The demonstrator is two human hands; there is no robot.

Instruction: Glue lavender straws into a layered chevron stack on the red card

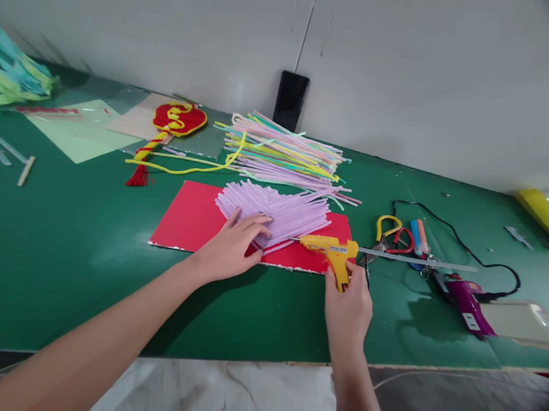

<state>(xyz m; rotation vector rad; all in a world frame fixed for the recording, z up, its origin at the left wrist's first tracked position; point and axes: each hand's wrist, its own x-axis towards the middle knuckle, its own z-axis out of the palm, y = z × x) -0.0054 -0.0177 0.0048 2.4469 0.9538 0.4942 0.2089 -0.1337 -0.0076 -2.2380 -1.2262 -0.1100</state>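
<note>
My right hand is wrapped round the handle of a yellow hot glue gun, with a long glue stick sticking out of its back. The gun's nozzle points left, at the lower edge of a heart-like layer of lilac pipe cleaners. That layer lies on a red board. My left hand rests with fingers spread on the left part of the lilac pipe cleaners and on the board. Whether the nozzle touches a pipe cleaner I cannot tell.
Behind the board lies a pile of coloured pipe cleaners; a phone leans on the wall. A red and yellow fan-shaped ornament is at left. Right are pliers, a black cord and a purple power strip.
</note>
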